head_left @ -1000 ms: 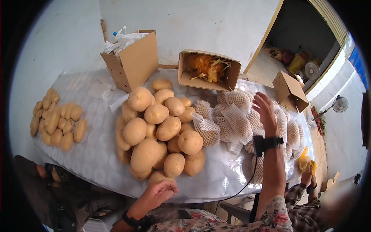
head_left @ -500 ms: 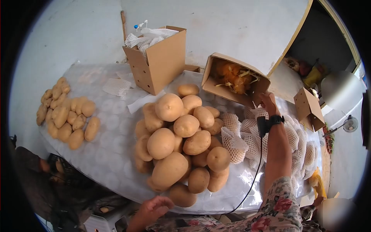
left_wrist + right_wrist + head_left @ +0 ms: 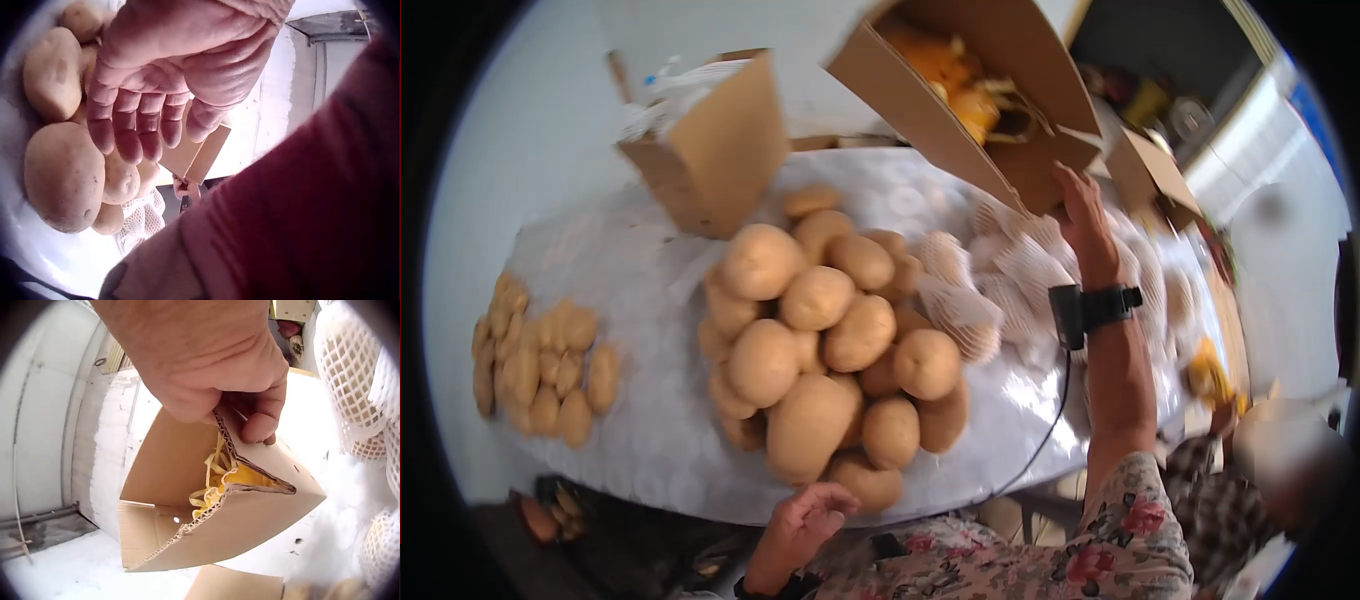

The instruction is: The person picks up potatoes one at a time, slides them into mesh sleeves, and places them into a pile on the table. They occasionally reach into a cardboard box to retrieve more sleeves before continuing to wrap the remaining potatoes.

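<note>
My right hand (image 3: 1087, 225) pinches the edge of a cardboard box (image 3: 930, 130) between thumb and curled fingers. The box is tilted at the far side of the table, its opening facing me, with orange-yellow material and pale straps (image 3: 215, 481) inside. In the right wrist view, the bent cardboard rim passes under the hand (image 3: 206, 369). At the table's near edge, my left hand (image 3: 805, 530) is loosely bent and holds nothing. Beside it rises a pile of large potatoes (image 3: 810, 415); the left wrist view shows the palm (image 3: 169, 69) near one big potato (image 3: 62, 178).
Produce in white foam netting (image 3: 1030, 260) covers the table's right side. Smaller potatoes (image 3: 550, 375) lie far left. Another box (image 3: 730, 150), filled with white netting, stands at the back; a small box (image 3: 1155, 180) sits back right. Another person's checked sleeve (image 3: 1215, 490) shows at right.
My right hand reached from above the netted produce to the box and took hold of its edge. The box has swung up and nearer. My left hand stays near the potato pile.
</note>
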Available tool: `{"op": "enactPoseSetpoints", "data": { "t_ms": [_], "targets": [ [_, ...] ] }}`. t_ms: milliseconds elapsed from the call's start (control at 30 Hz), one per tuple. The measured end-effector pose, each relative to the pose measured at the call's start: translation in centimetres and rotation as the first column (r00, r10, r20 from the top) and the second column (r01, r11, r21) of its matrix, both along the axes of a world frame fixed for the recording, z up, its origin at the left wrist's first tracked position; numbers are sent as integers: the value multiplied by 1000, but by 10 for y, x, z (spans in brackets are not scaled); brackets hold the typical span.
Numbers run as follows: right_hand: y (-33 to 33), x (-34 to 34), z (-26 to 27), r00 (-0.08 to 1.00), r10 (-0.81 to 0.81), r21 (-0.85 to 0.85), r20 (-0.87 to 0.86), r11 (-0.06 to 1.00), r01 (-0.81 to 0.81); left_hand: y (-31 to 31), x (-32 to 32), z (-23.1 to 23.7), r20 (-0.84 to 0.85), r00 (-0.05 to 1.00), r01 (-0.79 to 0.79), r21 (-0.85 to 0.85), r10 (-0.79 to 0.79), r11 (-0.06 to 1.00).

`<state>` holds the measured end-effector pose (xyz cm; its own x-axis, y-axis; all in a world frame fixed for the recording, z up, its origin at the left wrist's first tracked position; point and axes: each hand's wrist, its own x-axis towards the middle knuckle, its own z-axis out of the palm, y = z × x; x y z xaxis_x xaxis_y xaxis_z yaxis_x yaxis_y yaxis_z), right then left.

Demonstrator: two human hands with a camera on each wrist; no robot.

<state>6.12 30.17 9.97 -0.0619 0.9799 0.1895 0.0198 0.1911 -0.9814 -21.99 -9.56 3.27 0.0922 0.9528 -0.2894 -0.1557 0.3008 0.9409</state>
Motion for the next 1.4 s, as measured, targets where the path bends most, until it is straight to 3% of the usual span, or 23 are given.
{"op": "enactPoseSetpoints", "data": {
  "t_ms": [67,200,233,300,400,533,567,800,1067,1200,1300,1367,1400],
  "targets": [
    [-35,17,7,992,-41,35,-116,998,46,6,5,-2,11,999,42,16,-42,999],
    [-103,71,17,900,-165,-167,-404,980,104,17,14,-11,52,988,145,45,-147,988],
    [-128,81,19,881,-152,-158,-448,983,90,19,15,-14,50,981,183,53,-185,982],
    [-167,109,15,836,83,22,-543,996,-85,20,20,-19,45,969,239,61,-241,969],
    [-242,144,15,816,13,24,-577,1000,1,23,39,-5,63,948,304,95,-311,948],
    [-332,204,7,812,-188,-10,-552,976,219,27,61,7,-52,896,445,101,-442,890],
    [-352,218,5,806,-243,-26,-539,962,272,27,70,8,-15,892,452,100,-453,887],
    [-500,294,-31,684,-636,-198,-358,767,610,42,108,-1,99,771,612,154,-629,776],
    [-687,307,-90,426,-905,-452,11,375,809,60,144,6,56,657,735,176,-752,655],
    [-767,296,-119,372,-889,-565,267,168,808,63,156,2,88,606,776,154,-790,612],
    [-803,292,-154,446,-698,-576,560,59,815,62,164,-4,71,584,795,154,-809,587],
    [-813,299,-183,500,-397,-513,770,81,855,61,168,-3,78,577,800,146,-813,582],
    [-823,300,-201,558,-463,-578,689,114,808,59,169,-2,81,577,801,139,-813,582]
  ]
}}
